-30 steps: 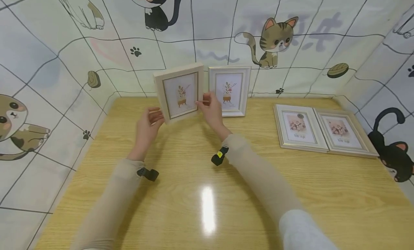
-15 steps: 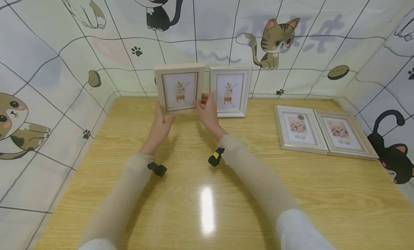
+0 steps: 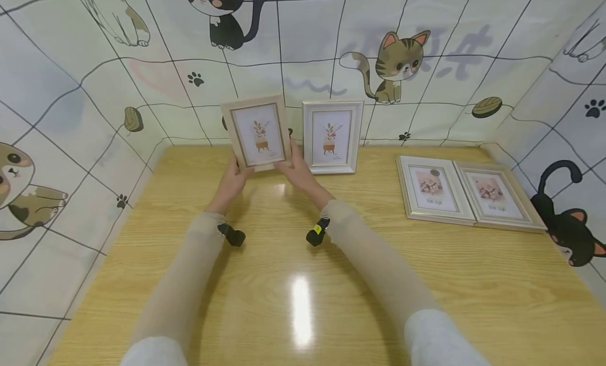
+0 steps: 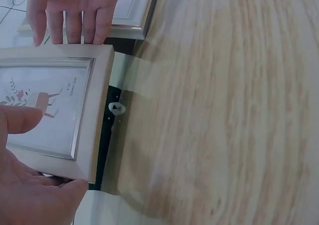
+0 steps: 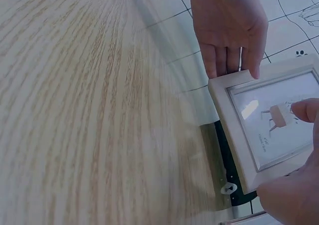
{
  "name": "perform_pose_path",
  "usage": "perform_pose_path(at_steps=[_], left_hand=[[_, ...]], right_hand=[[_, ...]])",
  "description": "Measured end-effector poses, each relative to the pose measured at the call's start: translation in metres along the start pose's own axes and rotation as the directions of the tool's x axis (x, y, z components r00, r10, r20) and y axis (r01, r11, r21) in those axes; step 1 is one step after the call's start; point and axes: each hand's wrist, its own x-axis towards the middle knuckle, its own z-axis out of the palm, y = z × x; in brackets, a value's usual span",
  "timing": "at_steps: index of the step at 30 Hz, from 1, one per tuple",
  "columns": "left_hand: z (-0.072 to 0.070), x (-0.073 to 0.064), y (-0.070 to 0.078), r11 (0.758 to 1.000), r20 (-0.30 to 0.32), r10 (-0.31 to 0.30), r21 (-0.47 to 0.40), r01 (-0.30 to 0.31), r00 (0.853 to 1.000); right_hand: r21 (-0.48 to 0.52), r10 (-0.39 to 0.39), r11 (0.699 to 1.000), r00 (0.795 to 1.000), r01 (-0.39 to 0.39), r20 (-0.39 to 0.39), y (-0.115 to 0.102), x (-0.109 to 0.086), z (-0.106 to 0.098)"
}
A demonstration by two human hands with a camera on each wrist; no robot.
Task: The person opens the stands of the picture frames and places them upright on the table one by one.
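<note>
Upper centre: the left hand (image 3: 231,182) and right hand (image 3: 299,171) grip a tilted cream photo frame (image 3: 258,134), thumbs over its front. A white photo frame (image 3: 330,137) stands just right.

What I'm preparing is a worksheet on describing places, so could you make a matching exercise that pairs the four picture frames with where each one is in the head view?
Things
1. Beige plant-picture frame
2. White plant-picture frame
3. White pink-picture frame
4. Beige pink-picture frame

Places
A. Lying flat, the right one of two side by side
B. Lying flat, the left one of two side by side
C. Tilted, held by the left hand and the right hand
D. Standing at the back of the table

Right pairs: 1-C, 2-D, 3-B, 4-A
</note>
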Motion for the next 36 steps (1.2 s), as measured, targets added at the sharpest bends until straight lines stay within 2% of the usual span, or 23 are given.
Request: perform_pose_path(at_steps=[8,16,24,29,36], left_hand=[[0.002,0.006,-0.009,0.993,0.032,-0.107,0.051,0.105,0.994],[0.004,0.005,-0.010,0.994,0.038,-0.094,0.065,0.092,0.995],[0.005,0.002,-0.007,0.992,0.016,-0.109,0.069,0.108,0.994],[0.005,0.001,-0.005,0.992,-0.006,-0.088,0.088,0.088,0.996],[-0.002,-0.005,-0.001,0.972,-0.109,-0.139,0.177,0.157,0.984]], right_hand=[[-0.028,0.063,0.998,0.996,-0.062,0.055,0.009,-0.006,0.003],[-0.053,0.069,0.996,0.996,-0.066,0.058,0.012,-0.010,0.002],[-0.066,0.086,0.994,0.995,-0.082,0.051,0.009,-0.013,0.000],[-0.054,0.074,0.996,0.996,-0.072,0.049,0.010,-0.014,0.000],[-0.065,0.058,0.996,0.996,-0.054,0.062,0.007,-0.021,-0.008]])
